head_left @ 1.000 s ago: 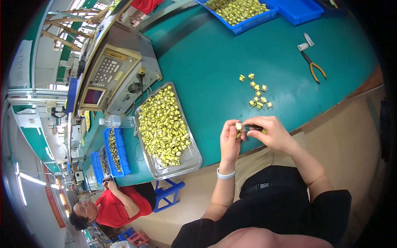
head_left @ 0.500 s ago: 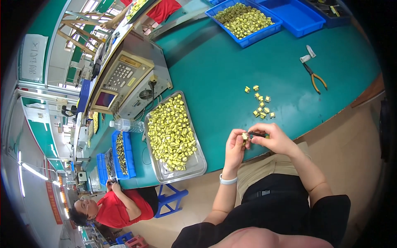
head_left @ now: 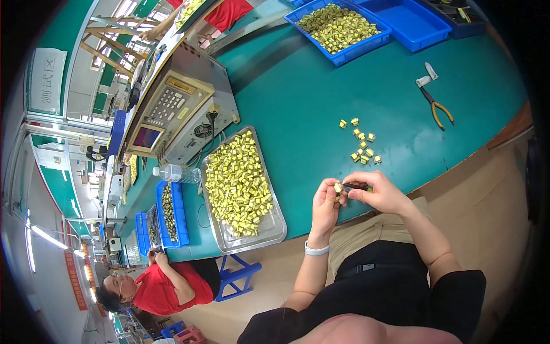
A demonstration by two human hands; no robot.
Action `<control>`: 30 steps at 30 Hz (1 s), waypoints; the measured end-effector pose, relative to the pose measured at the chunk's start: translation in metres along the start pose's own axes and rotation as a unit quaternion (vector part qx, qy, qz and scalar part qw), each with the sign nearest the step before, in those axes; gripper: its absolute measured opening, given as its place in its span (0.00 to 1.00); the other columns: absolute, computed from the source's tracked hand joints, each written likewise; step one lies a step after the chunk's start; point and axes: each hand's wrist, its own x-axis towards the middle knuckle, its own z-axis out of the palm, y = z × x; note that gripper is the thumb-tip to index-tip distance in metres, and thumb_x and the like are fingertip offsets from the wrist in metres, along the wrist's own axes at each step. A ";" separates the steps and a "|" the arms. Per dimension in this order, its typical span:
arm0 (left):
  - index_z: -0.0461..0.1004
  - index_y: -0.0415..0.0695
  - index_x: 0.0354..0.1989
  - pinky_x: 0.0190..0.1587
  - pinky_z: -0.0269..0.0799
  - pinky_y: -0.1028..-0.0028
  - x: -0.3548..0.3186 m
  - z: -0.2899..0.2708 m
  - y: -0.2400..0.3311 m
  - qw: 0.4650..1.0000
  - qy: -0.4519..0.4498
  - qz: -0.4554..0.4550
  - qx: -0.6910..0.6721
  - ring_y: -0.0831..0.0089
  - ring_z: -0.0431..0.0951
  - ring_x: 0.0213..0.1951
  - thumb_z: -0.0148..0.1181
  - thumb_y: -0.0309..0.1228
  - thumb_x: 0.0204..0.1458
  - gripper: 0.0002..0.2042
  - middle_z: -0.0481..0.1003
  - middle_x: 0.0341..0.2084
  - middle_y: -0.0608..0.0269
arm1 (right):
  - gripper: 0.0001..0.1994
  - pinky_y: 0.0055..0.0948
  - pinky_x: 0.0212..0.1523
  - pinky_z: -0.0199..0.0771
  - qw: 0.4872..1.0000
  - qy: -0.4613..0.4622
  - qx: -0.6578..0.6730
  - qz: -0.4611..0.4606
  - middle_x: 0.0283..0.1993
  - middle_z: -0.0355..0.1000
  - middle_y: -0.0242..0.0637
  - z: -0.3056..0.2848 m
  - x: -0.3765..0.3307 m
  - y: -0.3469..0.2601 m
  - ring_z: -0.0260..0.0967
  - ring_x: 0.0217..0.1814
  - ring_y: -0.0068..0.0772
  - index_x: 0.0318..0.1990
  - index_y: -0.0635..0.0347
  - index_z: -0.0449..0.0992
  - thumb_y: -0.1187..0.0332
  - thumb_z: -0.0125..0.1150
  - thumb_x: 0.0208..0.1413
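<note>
Close to the table's near edge, my left hand (head_left: 325, 211) pinches a small yellow transformer (head_left: 338, 188) between thumb and fingers. My right hand (head_left: 381, 196) is closed around a slim dark-tipped hand tool (head_left: 356, 186). The tool's tip meets the transformer or lies right beside it; most of its handle is hidden in my palm, so its exact kind does not show. Just beyond my hands, several loose yellow transformers (head_left: 362, 145) lie scattered on the green table (head_left: 298, 114).
Left of my hands is a metal tray (head_left: 278, 226) heaped with yellow transformers. Orange-handled pliers (head_left: 433, 106) lie at the right. Blue bins (head_left: 338, 59) stand at the back, a bench instrument (head_left: 197, 109) and plastic bottle (head_left: 175, 173) at the left. A person in red (head_left: 172, 289) sits further left.
My left fingers and the transformer have shifted very slightly. Both hands otherwise keep the same place and grip.
</note>
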 end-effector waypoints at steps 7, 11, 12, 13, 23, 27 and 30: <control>0.67 0.42 0.49 0.35 0.69 0.80 0.001 0.004 0.004 0.999 0.012 -0.016 -0.035 0.80 0.71 0.30 0.51 0.40 0.65 0.14 0.72 0.32 0.67 | 0.11 0.28 0.40 0.73 0.999 0.021 -0.044 -0.022 0.37 0.79 0.38 0.002 -0.003 -0.001 0.75 0.36 0.28 0.47 0.65 0.77 0.72 0.61 0.57; 0.67 0.42 0.49 0.35 0.69 0.79 0.001 0.005 0.008 0.999 0.006 -0.015 -0.046 0.82 0.71 0.31 0.51 0.39 0.65 0.14 0.71 0.31 0.69 | 0.12 0.30 0.43 0.74 0.997 0.024 -0.066 -0.027 0.37 0.79 0.40 0.003 -0.002 -0.002 0.77 0.39 0.32 0.47 0.65 0.77 0.72 0.61 0.57; 0.67 0.42 0.50 0.35 0.69 0.79 0.002 0.004 0.006 0.999 0.004 -0.014 -0.048 0.81 0.71 0.31 0.49 0.39 0.66 0.14 0.71 0.32 0.68 | 0.12 0.30 0.43 0.74 0.997 0.026 -0.068 -0.028 0.37 0.79 0.41 0.004 -0.002 -0.003 0.77 0.39 0.33 0.47 0.65 0.77 0.72 0.62 0.56; 0.67 0.42 0.50 0.35 0.69 0.79 0.002 0.006 0.009 0.999 0.003 -0.015 -0.048 0.81 0.71 0.31 0.49 0.39 0.66 0.14 0.71 0.32 0.68 | 0.12 0.31 0.44 0.74 0.997 0.028 -0.069 -0.030 0.37 0.79 0.41 0.003 -0.003 -0.004 0.76 0.39 0.33 0.47 0.65 0.77 0.72 0.62 0.56; 0.67 0.46 0.42 0.20 0.54 0.82 0.033 0.007 0.035 0.992 0.013 -0.084 -0.095 0.82 0.63 0.22 0.50 0.43 0.65 0.13 0.66 0.27 0.69 | 0.13 0.27 0.37 0.74 0.967 0.188 -0.137 -0.107 0.39 0.77 0.42 -0.010 -0.014 -0.003 0.74 0.36 0.30 0.49 0.64 0.76 0.73 0.63 0.56; 0.71 0.39 0.50 0.20 0.60 0.80 0.051 0.035 0.038 0.910 0.084 -0.035 0.405 0.82 0.69 0.19 0.61 0.35 0.59 0.16 0.71 0.20 0.70 | 0.13 0.27 0.41 0.73 0.937 0.277 -0.196 -0.085 0.41 0.77 0.41 -0.018 -0.014 0.000 0.74 0.39 0.29 0.50 0.64 0.76 0.73 0.62 0.58; 0.73 0.38 0.51 0.28 0.71 0.73 0.060 0.048 0.031 0.815 0.097 0.021 0.571 0.74 0.77 0.23 0.63 0.33 0.56 0.17 0.76 0.22 0.60 | 0.13 0.27 0.41 0.73 0.921 0.325 -0.183 -0.115 0.41 0.77 0.41 -0.017 -0.014 0.000 0.74 0.39 0.30 0.50 0.64 0.76 0.72 0.62 0.58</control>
